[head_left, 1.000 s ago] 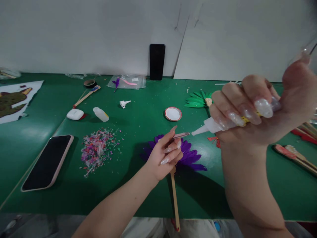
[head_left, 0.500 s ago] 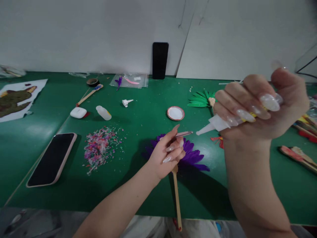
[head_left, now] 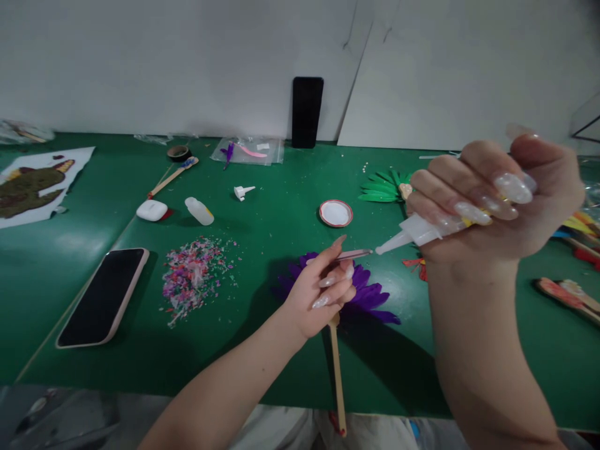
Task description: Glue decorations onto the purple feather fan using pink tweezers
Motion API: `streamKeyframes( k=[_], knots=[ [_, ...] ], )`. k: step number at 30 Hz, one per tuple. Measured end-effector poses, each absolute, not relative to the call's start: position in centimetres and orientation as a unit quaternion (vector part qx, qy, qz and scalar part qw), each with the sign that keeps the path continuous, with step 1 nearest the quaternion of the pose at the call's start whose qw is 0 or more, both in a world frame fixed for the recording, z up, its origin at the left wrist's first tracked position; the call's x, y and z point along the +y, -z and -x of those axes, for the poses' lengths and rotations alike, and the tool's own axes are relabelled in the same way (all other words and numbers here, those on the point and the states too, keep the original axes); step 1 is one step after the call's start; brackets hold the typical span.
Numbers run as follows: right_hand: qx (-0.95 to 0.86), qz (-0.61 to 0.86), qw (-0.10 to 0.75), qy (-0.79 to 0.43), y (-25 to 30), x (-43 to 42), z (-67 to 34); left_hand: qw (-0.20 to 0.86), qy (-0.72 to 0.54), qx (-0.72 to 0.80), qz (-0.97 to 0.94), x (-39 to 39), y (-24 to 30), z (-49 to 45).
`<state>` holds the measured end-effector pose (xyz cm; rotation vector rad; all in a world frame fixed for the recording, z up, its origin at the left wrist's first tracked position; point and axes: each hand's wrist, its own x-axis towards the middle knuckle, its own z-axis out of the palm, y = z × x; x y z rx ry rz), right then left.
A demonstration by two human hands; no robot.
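My right hand [head_left: 497,200] is raised close to the camera, fingers wrapped round a small white glue bottle [head_left: 417,230] whose nozzle points left and down. My left hand [head_left: 321,290] is below it, pinching a thin pinkish strip [head_left: 354,254] whose tip nearly meets the nozzle. Under the left hand lies a purple feather fan [head_left: 368,297] on a wooden stick [head_left: 337,375] that runs toward the table's near edge.
A phone in a pink case [head_left: 103,297] lies at the left, beside a pile of coloured scraps [head_left: 194,275]. A white lid [head_left: 336,213], green paper fan [head_left: 384,186], small bottle [head_left: 199,211], earbud case [head_left: 151,210], and a black phone [head_left: 307,112] against the wall are farther back.
The glue nozzle and the strip's tip have drawn slightly closer together. The view has shifted a little, both hands staying in nearly the same pose.
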<state>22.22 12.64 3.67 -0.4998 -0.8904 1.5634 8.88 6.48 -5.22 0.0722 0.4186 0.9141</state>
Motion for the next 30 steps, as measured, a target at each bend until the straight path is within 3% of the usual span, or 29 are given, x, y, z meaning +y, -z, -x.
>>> streamKeyframes(
  k=[30],
  knots=[
    [-0.389,0.139,0.589,-0.695,-2.92,13.33,-22.48,0.887,-0.421,0.188,-0.027,6.48,5.32,-8.84]
  ],
)
